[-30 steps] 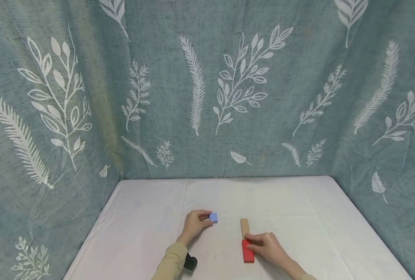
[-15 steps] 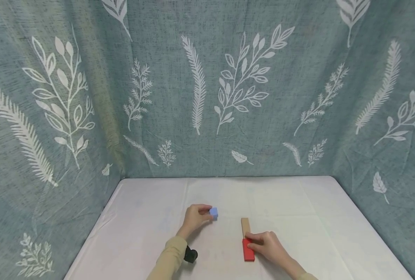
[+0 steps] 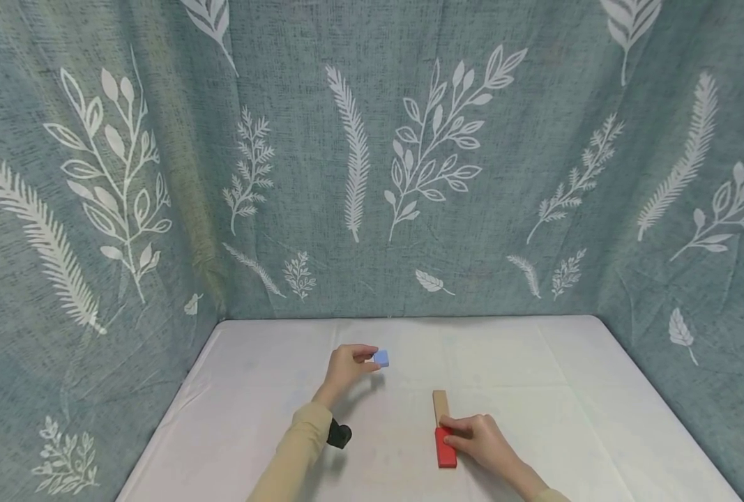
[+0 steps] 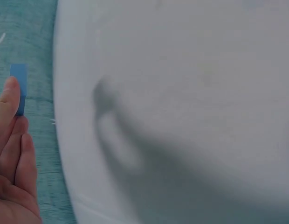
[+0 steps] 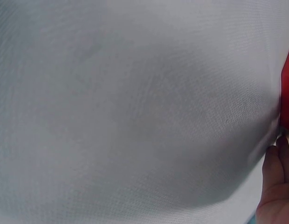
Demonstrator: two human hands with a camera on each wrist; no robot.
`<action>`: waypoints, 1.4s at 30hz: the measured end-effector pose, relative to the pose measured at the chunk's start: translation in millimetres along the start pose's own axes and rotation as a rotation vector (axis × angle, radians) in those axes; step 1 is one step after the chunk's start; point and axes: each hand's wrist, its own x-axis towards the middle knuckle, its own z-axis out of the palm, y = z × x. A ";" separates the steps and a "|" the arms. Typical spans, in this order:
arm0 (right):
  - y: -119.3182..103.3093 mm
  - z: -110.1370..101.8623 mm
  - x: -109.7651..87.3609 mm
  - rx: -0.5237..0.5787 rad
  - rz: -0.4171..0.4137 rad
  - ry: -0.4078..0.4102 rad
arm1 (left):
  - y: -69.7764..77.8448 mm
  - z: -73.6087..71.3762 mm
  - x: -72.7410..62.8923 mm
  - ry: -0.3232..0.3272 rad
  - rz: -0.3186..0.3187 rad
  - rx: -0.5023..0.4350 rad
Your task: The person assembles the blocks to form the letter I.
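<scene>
My left hand [image 3: 343, 367] pinches a small blue block [image 3: 381, 358] between thumb and fingers, raised off the white table, with its shadow falling below. In the left wrist view, the thumb lies against the face of this blue block [image 4: 22, 79]. Lower right of it, my right hand [image 3: 483, 440] holds a red block [image 3: 447, 454] that lies on the tabletop, fingertips at its far end. A tan wooden block [image 3: 440, 404] lies end to end with the red one, reaching away from me. Only the edge of the red block [image 5: 288, 93] shows in the right wrist view.
White cloth covers the table [image 3: 535, 362]. A blue-green curtain [image 3: 372, 174] with white leaf patterns encloses its back and both sides. A black wrist camera [image 3: 339, 435] sticks out from my left sleeve.
My left hand has lifted the blue block off the table and carried it farther away from me. The right hand, the red block and the wooden block stay in place.
</scene>
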 end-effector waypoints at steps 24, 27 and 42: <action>-1.6 1.4 -0.4 -0.005 -0.008 0.011 | 33.4 10.4 15.2 -0.011 0.006 -0.012; -1.8 1.6 -0.3 -0.011 -0.010 0.013 | 34.3 15.3 14.9 -0.014 0.027 -0.028; -0.3 2.0 -0.9 -0.024 -0.012 0.017 | 51.0 41.7 13.6 -0.023 0.050 -0.056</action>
